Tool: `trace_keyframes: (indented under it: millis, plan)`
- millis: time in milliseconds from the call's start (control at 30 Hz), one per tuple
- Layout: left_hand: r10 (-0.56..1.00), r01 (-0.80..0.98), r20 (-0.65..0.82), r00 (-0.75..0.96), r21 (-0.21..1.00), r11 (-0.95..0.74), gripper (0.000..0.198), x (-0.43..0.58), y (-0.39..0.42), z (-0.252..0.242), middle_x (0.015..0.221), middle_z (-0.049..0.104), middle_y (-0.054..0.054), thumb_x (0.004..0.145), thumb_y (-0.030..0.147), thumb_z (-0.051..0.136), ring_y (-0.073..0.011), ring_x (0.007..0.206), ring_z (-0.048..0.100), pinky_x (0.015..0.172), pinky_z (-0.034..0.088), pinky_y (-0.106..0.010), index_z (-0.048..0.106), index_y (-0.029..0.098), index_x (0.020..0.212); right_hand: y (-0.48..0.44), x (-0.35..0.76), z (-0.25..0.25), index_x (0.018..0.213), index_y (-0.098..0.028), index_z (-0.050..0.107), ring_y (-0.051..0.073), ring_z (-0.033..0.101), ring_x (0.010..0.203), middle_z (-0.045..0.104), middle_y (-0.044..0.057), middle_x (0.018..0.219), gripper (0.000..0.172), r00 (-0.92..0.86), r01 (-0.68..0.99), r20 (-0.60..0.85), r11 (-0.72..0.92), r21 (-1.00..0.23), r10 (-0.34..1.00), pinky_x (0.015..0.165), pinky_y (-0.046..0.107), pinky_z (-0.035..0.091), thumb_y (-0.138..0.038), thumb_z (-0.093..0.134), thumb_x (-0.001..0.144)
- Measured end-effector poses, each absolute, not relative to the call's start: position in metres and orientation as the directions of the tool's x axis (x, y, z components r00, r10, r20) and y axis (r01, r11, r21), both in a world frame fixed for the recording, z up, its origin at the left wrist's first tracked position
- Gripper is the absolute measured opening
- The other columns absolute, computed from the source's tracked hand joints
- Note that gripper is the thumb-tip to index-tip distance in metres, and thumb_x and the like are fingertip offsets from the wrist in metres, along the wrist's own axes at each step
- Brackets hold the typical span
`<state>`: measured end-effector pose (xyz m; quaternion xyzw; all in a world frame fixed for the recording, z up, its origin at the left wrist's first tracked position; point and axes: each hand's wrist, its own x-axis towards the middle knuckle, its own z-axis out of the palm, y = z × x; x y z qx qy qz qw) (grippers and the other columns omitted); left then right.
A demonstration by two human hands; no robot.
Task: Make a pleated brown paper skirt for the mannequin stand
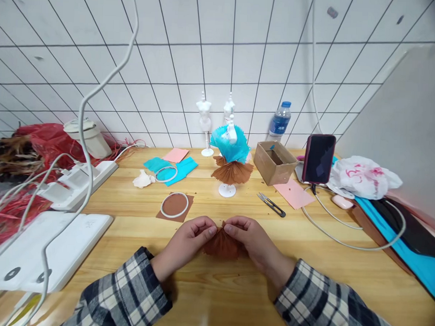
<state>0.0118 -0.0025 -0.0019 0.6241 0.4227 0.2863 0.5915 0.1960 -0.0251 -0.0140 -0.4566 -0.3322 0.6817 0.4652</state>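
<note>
Between my two hands is a pleated brown paper fan (222,245), its gathered tip pinched and its folds spreading toward me. My left hand (192,239) closes thumb and fingers on the tip's left side. On the right side, my right hand (253,239) pinches it the same way. Just beyond stands a small white mannequin (230,133) dressed in a ruffled turquoise paper piece (236,147) above a pleated brown paper skirt (232,172). To the left, a white ring (174,205) lies on brown paper (184,214). Thread snips (271,205) rest to the right.
Two bare mannequins (204,121) stand by the tiled wall. A cardboard box (275,163), a water bottle (280,120) and a propped phone (319,159) are at the back right. Turquoise paper (184,170) lies back left. Cables and a power strip (94,184) occupy the left side.
</note>
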Motion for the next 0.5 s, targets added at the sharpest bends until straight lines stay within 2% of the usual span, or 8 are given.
trace_keyframes:
  millis: [67,200,333,433,500]
  plan:
    - [0.871,0.199,-0.130,0.473,0.979,0.039,0.033,0.015,0.000,-0.004,0.067,0.051,0.002,0.083,0.046,0.062,-0.0096,0.062,0.043,0.056,0.035,-0.021,0.060,0.014,0.075,-0.022,0.201,-0.014,0.073,-0.015,0.067,0.008,0.050,0.058,0.063,-0.001,0.067,0.037,-0.163,-0.314,-0.302,-0.339,-0.887,0.939,0.053,0.020,0.037,-0.042,0.085,0.056]
    - [0.889,0.191,-0.095,0.447,0.982,0.009,0.033,0.025,0.005,-0.008,0.066,0.052,0.001,0.082,0.047,0.063,-0.0108,0.061,0.044,0.057,0.037,-0.022,0.060,0.015,0.075,-0.015,0.213,-0.012,0.084,-0.016,0.069,0.005,0.037,0.047,0.057,-0.005,0.060,0.042,-0.142,-0.250,-0.315,-0.341,-0.906,0.939,0.043,0.020,0.022,-0.046,0.082,0.058]
    - [0.917,0.241,-0.050,0.395,0.969,-0.052,0.031,0.036,0.005,-0.007,0.071,0.058,-0.001,0.081,0.045,0.063,-0.0132,0.067,0.049,0.063,0.040,-0.024,0.063,0.014,0.076,-0.012,0.217,-0.011,0.076,-0.014,0.068,0.008,0.047,0.053,0.059,-0.003,0.060,0.040,-0.078,-0.244,-0.294,-0.304,-0.921,0.953,0.048,0.021,0.032,-0.043,0.084,0.055]
    - [0.931,0.272,-0.042,0.361,0.960,-0.063,0.031,0.046,0.004,-0.005,0.068,0.060,-0.001,0.081,0.045,0.063,-0.0138,0.065,0.051,0.064,0.041,-0.025,0.064,0.014,0.075,-0.011,0.220,-0.012,0.077,-0.014,0.069,0.012,0.056,0.063,0.066,0.001,0.069,0.040,-0.070,-0.288,-0.262,-0.271,-0.919,0.963,0.056,0.024,0.041,-0.044,0.084,0.055]
    - [0.941,0.278,-0.020,0.337,0.957,-0.079,0.031,0.053,0.008,-0.005,0.073,0.063,-0.003,0.081,0.045,0.063,-0.0156,0.070,0.055,0.068,0.043,-0.027,0.065,0.014,0.077,-0.007,0.227,-0.012,0.078,-0.015,0.069,0.013,0.057,0.065,0.068,0.002,0.073,0.040,-0.029,-0.301,-0.238,-0.235,-0.924,0.971,0.057,0.024,0.042,-0.044,0.084,0.055]
